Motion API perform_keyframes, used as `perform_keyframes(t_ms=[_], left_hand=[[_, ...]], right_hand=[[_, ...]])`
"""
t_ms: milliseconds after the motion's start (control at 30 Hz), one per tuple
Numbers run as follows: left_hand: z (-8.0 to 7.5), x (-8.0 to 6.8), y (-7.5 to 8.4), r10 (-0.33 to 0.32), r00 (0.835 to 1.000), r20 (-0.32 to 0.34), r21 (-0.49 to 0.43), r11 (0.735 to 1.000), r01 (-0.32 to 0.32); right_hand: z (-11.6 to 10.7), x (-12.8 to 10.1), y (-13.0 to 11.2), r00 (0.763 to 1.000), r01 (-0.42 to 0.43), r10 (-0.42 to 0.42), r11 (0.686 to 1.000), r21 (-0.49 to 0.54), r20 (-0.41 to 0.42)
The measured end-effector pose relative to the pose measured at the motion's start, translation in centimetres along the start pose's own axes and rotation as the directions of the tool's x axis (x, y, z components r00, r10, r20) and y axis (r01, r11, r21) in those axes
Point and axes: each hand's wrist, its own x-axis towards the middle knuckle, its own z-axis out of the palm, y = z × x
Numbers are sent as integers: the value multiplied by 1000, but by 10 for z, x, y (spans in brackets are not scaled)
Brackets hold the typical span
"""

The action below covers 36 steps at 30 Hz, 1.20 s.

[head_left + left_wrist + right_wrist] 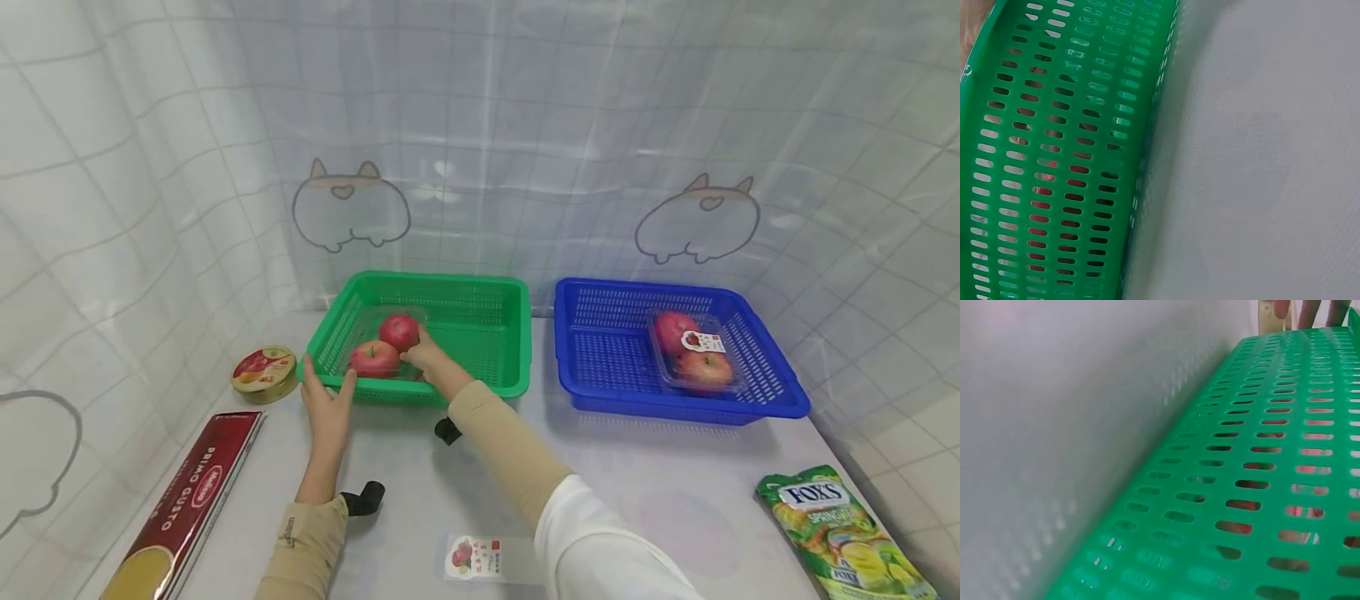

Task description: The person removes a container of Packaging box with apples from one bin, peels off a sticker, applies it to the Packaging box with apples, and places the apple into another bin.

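Note:
In the head view, two red apples (375, 360) sit in a clear plastic tray inside the green basket (480, 387). My right hand (429, 357) reaches over the basket's front rim and holds the farther apple (399, 332) at its right side; its far fingers are partly hidden. At the front left corner of the basket, my left hand (328, 408) rests on the rim with fingers and thumb spread. Some of its fingers (1310, 312) show past the basket wall in the right wrist view. Red shows through the wall slots in both wrist views.
A blue basket (637, 400) on the right holds a labelled pack of apples (703, 368). Left stand a round tin (264, 375) and a red Primo Gusto pack (187, 500). A Fox's candy bag (843, 533) lies front right, an apple label (474, 558) front centre.

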Motion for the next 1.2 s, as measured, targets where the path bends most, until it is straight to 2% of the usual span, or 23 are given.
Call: perform_keyframes(t_ms=[67, 133, 300, 400, 500, 567, 633, 700, 767, 800, 867, 933, 1000, 1033, 1100, 1200], left_hand=[[-2, 0, 1, -5, 1000, -3, 10, 1000, 5], [-3, -1, 2, -15, 1000, 2, 21, 1000, 15], [-1, 2, 5, -23, 999, 23, 41, 999, 22], [-1, 4, 7, -23, 999, 27, 40, 999, 22], [-2, 5, 8, -29, 999, 24, 31, 999, 28], [-4, 3, 9, -32, 999, 7, 30, 999, 32], [-6, -1, 12, -20, 999, -41, 75, 997, 23], [-6, -7, 17, 27, 994, -108, 140, 990, -12], [-3, -13, 25, 106, 981, -160, 216, 974, -70], [0, -16, 30, 150, 973, -174, 249, 963, -104], [5, -22, 40, 218, 963, -160, 253, 952, -174], [11, -25, 51, 237, 965, -110, 193, 958, -213], [17, -26, 62, 207, 978, -38, 70, 977, -204], [19, -26, 67, 179, 984, 2, 2, 984, -179], [24, -26, 78, 102, 991, 89, -126, 988, -90], [31, -24, 90, -10, 981, 193, -280, 958, 65]], right_hand=[[-6, -37, -20, 1000, -15, 15, 999, 36, 1], [-14, -63, -35, 999, -38, 36, 996, 79, 26], [-34, -104, -59, 990, -131, 120, 975, 181, 69], [-39, -107, -65, 988, -148, 131, 959, 242, 82], [-41, -102, -64, 988, -145, 119, 938, 315, 99], [-41, -97, -62, 989, -137, 108, 927, 348, 103], [-41, -94, -59, 990, -126, 96, 923, 364, 101], [-41, -95, -56, 992, -113, 85, 924, 366, 93], [-43, -98, -55, 994, -99, 76, 919, 382, 76], [-44, -101, -55, 995, -89, 69, 915, 393, 65], [-47, -105, -56, 997, -65, 48, 905, 421, 53], [-49, -111, -58, 999, -40, 26, 895, 443, 38], [-51, -117, -61, 1000, -10, -2, 891, 453, 26], [-52, -121, -63, 1000, 3, -13, 888, 459, 19], [-52, -128, -66, 999, 28, -32, 884, 466, 2], [-50, -139, -68, 998, 61, -55, 877, 477, -27]])
